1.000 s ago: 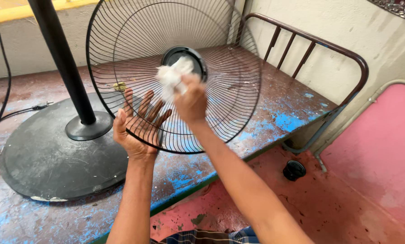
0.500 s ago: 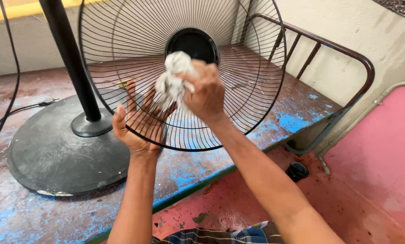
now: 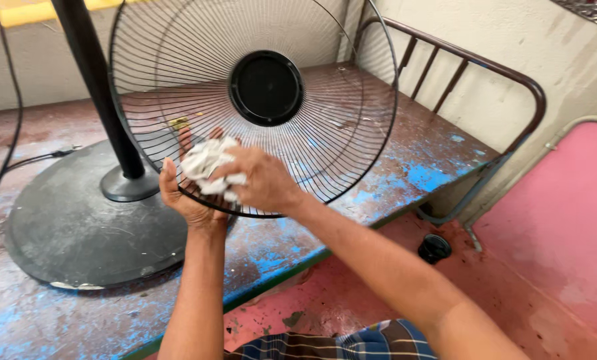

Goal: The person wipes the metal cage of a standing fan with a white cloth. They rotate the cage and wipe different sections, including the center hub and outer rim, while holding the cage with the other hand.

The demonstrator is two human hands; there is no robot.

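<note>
A black wire fan guard (image 3: 325, 80) with a round black centre cap (image 3: 266, 87) stands tilted on a worn table. My left hand (image 3: 182, 197) cups the guard's lower left rim from behind, fingers spread behind the wires. My right hand (image 3: 265, 180) presses a crumpled white cloth (image 3: 205, 163) against the front of the wires near that lower rim.
A dusty round fan base (image 3: 65, 227) with a black pole (image 3: 95, 73) stands at the left on the blue-and-rust table (image 3: 278, 247). A black cable (image 3: 12, 163) trails left. A brown metal rail (image 3: 485, 73) lines the table's right end. A small black cap (image 3: 434, 247) lies on the pink floor.
My right hand has slid the cloth down from the centre cap to the lower left rim. The cap is now uncovered. My left hand has stayed behind the guard.
</note>
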